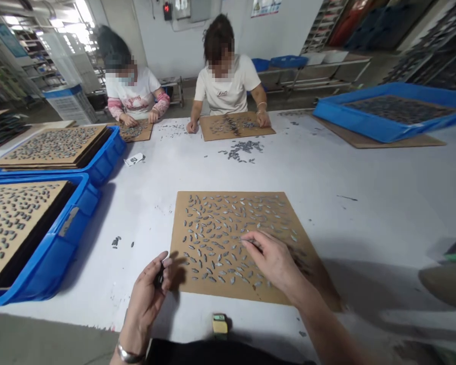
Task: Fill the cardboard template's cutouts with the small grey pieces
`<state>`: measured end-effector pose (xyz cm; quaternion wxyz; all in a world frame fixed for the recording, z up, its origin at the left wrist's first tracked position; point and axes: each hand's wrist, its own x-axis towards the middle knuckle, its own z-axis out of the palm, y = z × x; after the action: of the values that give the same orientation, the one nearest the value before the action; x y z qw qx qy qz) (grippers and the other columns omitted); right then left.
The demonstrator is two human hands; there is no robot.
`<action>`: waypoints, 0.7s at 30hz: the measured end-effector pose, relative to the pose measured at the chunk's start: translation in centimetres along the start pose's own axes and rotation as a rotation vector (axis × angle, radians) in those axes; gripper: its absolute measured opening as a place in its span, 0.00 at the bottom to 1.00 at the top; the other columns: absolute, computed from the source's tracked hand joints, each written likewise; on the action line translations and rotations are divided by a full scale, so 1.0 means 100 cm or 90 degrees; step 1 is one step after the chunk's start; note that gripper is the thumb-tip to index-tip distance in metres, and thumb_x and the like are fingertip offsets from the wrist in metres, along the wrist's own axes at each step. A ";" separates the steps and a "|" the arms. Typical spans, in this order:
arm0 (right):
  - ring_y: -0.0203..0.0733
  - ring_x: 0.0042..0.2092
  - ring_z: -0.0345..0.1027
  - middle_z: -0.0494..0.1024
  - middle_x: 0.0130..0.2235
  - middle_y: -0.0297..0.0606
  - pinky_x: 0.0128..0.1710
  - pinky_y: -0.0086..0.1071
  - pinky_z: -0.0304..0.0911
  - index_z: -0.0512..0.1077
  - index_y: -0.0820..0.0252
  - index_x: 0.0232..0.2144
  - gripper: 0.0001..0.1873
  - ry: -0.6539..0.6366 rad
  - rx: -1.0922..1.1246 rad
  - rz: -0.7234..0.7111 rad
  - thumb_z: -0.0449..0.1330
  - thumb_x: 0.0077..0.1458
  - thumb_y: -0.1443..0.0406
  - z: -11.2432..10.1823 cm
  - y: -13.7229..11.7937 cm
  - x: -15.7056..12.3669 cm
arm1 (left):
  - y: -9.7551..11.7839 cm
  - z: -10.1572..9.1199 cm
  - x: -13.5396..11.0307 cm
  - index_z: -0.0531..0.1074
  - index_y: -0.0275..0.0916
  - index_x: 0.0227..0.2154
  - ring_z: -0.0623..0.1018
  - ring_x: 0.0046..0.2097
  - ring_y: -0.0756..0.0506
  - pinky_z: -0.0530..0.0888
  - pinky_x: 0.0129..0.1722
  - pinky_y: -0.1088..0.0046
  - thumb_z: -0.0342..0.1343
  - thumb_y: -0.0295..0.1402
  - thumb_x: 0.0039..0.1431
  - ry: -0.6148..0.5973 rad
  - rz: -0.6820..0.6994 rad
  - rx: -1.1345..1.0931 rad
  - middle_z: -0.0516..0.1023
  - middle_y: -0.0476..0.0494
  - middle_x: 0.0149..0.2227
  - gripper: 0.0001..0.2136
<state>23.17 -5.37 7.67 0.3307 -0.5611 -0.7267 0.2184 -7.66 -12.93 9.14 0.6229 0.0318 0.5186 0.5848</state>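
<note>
A brown board [228, 291] lies in front of me on the white table, covered with rows of small grey leaf-shaped pieces [213, 279]. Over the board's middle right, my right hand [271, 258] pinches thumb and fingers together on a small grey piece [246, 241], mostly hidden by the fingertips. My left hand [148, 289] is beside the board's lower left edge, palm turned up and fingers curled around a few dark pieces [159, 276]. The right forearm covers part of the board's lower right.
Blue trays [63, 253] with loaded boards stand at the left; another blue tray [383, 133] is back right. Loose pieces [245, 148] lie beyond my board. Two co-workers sit opposite, hands at their boards [213, 133]. A small yellow-green object [220, 326] sits near the front edge.
</note>
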 end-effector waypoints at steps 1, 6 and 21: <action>0.44 0.36 0.75 0.81 0.35 0.37 0.39 0.35 0.67 0.74 0.53 0.34 0.09 -0.012 0.002 -0.003 0.54 0.62 0.61 0.005 -0.002 0.002 | 0.002 -0.002 0.000 0.75 0.29 0.46 0.71 0.27 0.54 0.68 0.20 0.80 0.62 0.21 0.58 -0.009 0.002 -0.009 0.79 0.39 0.36 0.13; 0.44 0.38 0.74 0.81 0.36 0.37 0.40 0.36 0.67 0.73 0.54 0.35 0.09 -0.057 0.010 -0.016 0.54 0.62 0.63 0.029 -0.019 0.009 | 0.004 -0.014 0.000 0.71 0.35 0.33 0.66 0.24 0.57 0.63 0.18 0.84 0.70 0.30 0.55 -0.030 0.048 -0.028 0.77 0.46 0.34 0.11; 0.42 0.42 0.75 0.81 0.42 0.37 0.42 0.32 0.65 0.75 0.55 0.38 0.08 -0.267 -0.068 -0.097 0.57 0.65 0.71 0.118 -0.069 0.032 | -0.010 -0.040 0.013 0.76 0.32 0.35 0.65 0.25 0.57 0.61 0.20 0.84 0.73 0.25 0.48 -0.063 0.005 -0.103 0.71 0.50 0.29 0.14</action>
<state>9.48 -3.59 5.04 0.1579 -0.4635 -0.8305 0.2656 -10.04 -14.55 5.89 0.6457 0.0124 0.4383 0.6251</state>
